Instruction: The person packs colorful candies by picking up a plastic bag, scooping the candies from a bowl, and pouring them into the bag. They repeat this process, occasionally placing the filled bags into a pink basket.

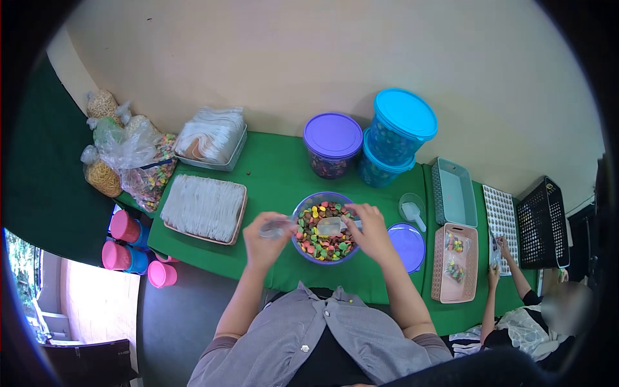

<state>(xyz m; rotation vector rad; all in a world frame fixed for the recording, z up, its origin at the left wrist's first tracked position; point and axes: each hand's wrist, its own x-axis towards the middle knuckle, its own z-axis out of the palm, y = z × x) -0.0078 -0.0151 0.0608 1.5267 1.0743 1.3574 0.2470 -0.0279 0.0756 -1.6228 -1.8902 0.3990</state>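
In front of me stands a round purple tub [320,261] filled with colourful candies [327,247] in brown, red, yellow and green. My right hand [370,231], over the tub's right side, has its fingers closed on the handle of a clear scoop [329,226]. The scoop's head lies at the level of the candies; whether it holds any is hard to make out. At the tub's left rim, my left hand [265,244] pinches a small clear plastic bag [276,228], which looks empty.
Stacks of flat clear bags [203,205] fill a basket at left. Lidded tubs, purple [333,137] and blue [403,122], stand behind. A purple lid [406,248] and a bowl with a scoop [411,209] lie right, beside a pink basket [454,293] with filled bags. A co-worker [516,326] handles a bag.
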